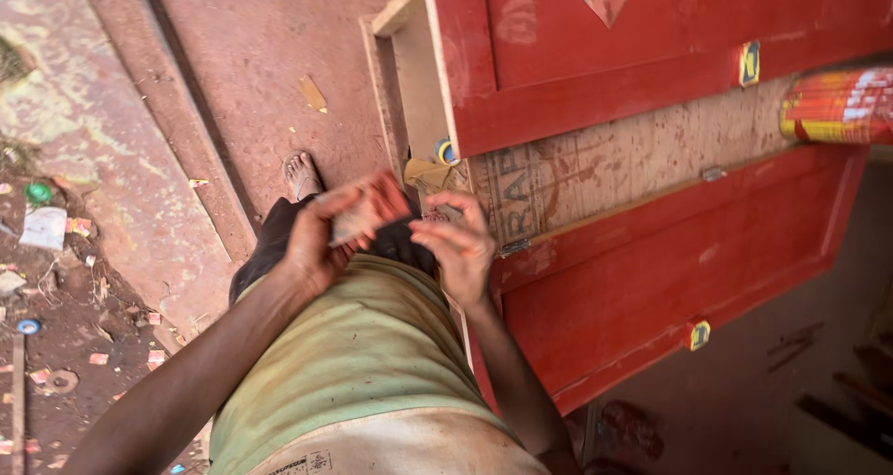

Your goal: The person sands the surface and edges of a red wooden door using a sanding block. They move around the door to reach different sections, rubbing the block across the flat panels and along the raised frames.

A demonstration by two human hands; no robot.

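**Both hands on a small folded sheet, red cabinet right in front**

Looking straight down here. The left hand (312, 242) is closed around a small reddish folded sheet (367, 213), looks like worn sandpaper but it's a bit blurry, so can't swear to it. The right hand (460, 247) sits just beside it with fingers loosely curled, fingertips near the sheet's edge, holding nothing of its own as far as I can tell. The sheet is up at waist height, above the green shirt (358, 363).

My read: they're folding or readying the sheet, not yet touching the cabinet (651, 75). Getting it onto the wood would call for a firmer pinch and a reach forward.

Labels and such: two small yellow-and-blue square stickers, one on the upper red door (749, 63), one on the lower door (699, 334). A red-and-yellow printed roll (837, 105) sits at the right edge. Bare plywood (633, 163) between the doors carries stencilled lettering. Scraps litter the floor (56, 280) at left.
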